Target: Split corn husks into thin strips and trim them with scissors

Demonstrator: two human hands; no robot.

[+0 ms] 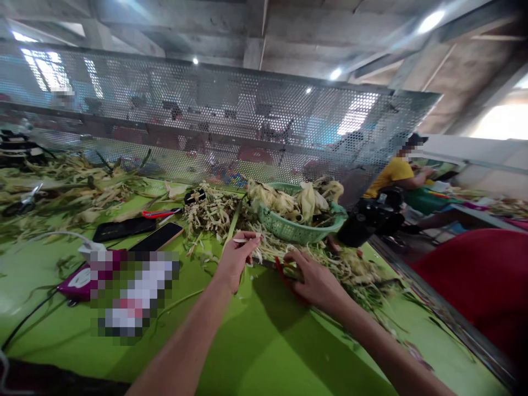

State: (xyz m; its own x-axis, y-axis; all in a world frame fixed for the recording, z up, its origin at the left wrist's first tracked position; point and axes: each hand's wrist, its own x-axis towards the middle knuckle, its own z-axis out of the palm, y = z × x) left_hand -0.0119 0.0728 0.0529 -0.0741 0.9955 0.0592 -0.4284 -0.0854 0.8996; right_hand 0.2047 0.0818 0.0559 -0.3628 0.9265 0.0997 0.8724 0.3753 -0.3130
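My left hand (236, 256) is closed, thumb and fingers pinching a narrow pale strip (242, 240) that looks like dried husk. Close beside it, my right hand (315, 279) is curled low over the table around a red-handled knife (282, 273), perhaps a utility knife. The fingers partly cover this knife, and a dark, thin part points toward the left hand. Just beyond both hands, a heap of cut husk pieces (215, 212) spreads over the tabletop. Behind the hands stands a green plastic basket (291, 226), full of pale husks (307, 202).
Phones (157, 237), a red utility knife (160, 213) and a purple power strip (76, 283) with cables lie left on the green table (243, 341). Scissors (25, 202) rest among husks. A perforated metal screen (231, 126) closes the back; a person in yellow (394, 175) sits right.
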